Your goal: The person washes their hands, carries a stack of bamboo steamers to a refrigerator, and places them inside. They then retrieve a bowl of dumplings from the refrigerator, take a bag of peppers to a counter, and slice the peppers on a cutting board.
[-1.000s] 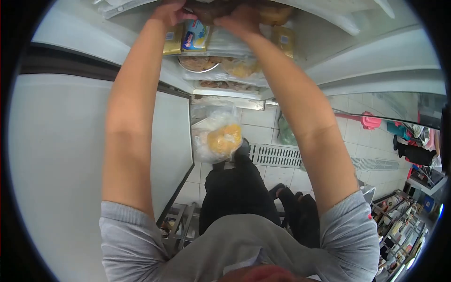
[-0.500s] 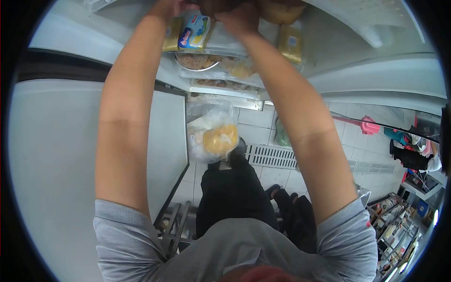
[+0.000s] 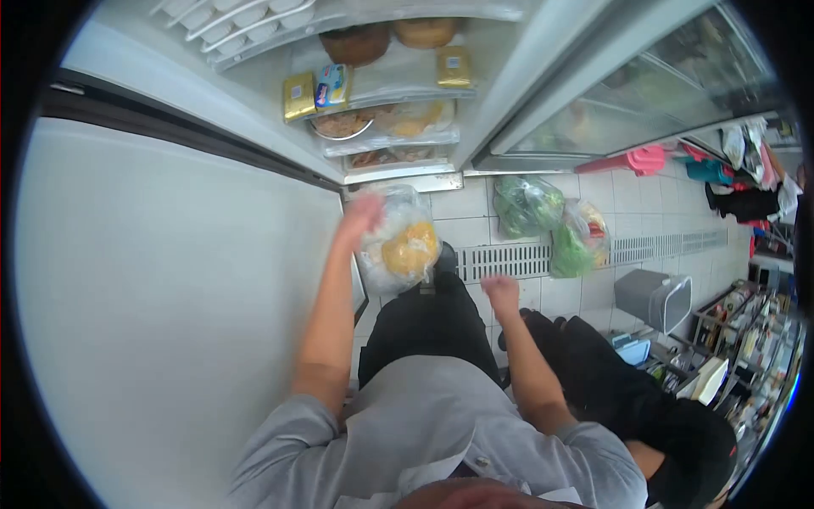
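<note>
My left hand (image 3: pixel 363 215) is over the edge of a clear plastic bag with yellow and pale contents (image 3: pixel 410 248), near the open fridge door; its fingers are smeared by motion. To the right of that bag, my right hand (image 3: pixel 501 290) hangs above the floor drain, fingers curled in, with nothing visible in it. Inside the fridge, brown round containers (image 3: pixel 356 44) stand on a shelf behind gold packets (image 3: pixel 299 97) and a blue-and-white packet (image 3: pixel 331 86). A metal bowl of food (image 3: pixel 342 125) sits one shelf below.
The fridge door (image 3: pixel 186 280) stands open at left. Bags of greens (image 3: pixel 527 206) lie on the tiles beside the drain grate (image 3: pixel 500 262). A person in black (image 3: pixel 593 382) is low at the right, near a grey bin (image 3: pixel 654 299) and loaded racks (image 3: pixel 738 339).
Both hands have come out of the fridge shelf and down toward my body. The view has shifted back, showing egg racks, more floor, the bags of greens and more of the other person.
</note>
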